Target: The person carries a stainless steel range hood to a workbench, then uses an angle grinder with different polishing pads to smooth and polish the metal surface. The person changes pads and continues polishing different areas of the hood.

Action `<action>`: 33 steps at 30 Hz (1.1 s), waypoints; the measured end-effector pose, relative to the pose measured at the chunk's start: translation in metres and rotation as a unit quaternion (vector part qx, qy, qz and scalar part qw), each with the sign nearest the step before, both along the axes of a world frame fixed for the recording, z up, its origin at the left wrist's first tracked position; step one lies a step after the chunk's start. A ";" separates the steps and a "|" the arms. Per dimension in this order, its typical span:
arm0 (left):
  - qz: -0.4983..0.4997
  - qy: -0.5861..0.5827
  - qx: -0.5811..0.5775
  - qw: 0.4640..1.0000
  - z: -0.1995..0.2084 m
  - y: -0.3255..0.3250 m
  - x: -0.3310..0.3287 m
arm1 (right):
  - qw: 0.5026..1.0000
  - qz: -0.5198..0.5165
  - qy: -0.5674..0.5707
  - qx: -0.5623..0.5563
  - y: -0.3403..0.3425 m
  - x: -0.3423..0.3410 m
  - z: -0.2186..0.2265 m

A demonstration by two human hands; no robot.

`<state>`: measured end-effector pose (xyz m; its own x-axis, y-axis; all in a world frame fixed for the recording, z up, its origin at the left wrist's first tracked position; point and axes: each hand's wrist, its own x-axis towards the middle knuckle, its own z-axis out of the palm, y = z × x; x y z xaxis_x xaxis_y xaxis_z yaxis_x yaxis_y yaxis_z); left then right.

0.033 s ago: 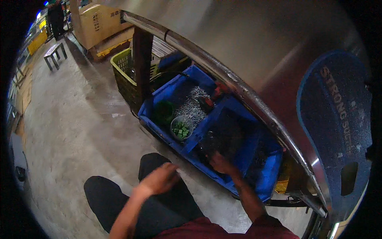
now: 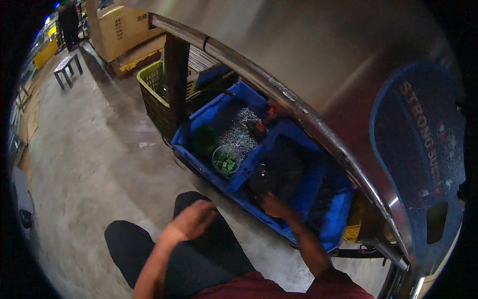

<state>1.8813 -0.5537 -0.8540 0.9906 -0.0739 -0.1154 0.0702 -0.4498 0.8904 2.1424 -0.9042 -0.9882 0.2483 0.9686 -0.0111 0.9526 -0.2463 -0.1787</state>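
Right hand Held Inside Divided Blue Bin

Dark contents are held in the bin's middle compartment, below the metal tabletop; the right hand is placed at their near edge. Its fingers are obscured, so whether anything is pinched cannot be told. The left hand is held above the dark-trousered knee, its fingers loosely curled; whether anything is gripped cannot be told. In the far compartment, a clear cup filled with green pieces is set just beside a heap of small silvery pieces.
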 end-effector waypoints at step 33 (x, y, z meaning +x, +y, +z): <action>0.021 -0.253 -0.690 0.678 0.197 0.009 0.142 | 0.825 -0.501 -0.079 0.249 -0.073 -0.205 0.024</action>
